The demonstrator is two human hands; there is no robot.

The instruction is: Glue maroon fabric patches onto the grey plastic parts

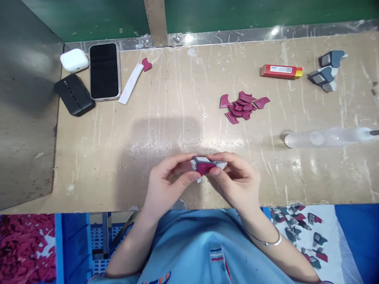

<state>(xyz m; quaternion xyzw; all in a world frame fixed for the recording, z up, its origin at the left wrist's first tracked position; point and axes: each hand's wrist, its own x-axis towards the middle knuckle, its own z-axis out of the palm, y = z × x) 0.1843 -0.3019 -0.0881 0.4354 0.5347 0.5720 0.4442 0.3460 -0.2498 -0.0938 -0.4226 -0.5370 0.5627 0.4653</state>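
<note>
Two hands, left and right, pinched shut on one grey-and-maroon part above counter front edge. Beyond: maroon piece pile, red box, grey parts, clear bottle lying flat, phone far left.

Scuffed beige workbench, phone, earbud case, black pouch, maroon pieces, red tube

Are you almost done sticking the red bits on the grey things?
Some look done: parts with red on fill the bin. Left hand and right hand press red onto one grey part. Left: red pieces and two grey parts on the table.
</note>
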